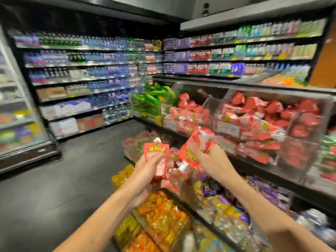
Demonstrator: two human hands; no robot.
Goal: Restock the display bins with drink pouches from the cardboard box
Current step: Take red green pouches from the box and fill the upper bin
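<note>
Below the fingers, low bins hold orange packs and purple packs. The left hand has its fingers curled round one red pouch; the right hand clutches several red pouches. Just beyond the right fingers, clear bins are heaped with more red pouches; farther left, green pouches

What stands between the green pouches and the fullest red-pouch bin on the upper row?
Head view: a smaller clear bin, partly filled with red pouches, separates the green pouches from the fullest bin.

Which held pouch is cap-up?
The left pouch, in the left hand: upright, white cap on top. The right pouch, in the right hand, tilts, cap lowest.
</note>
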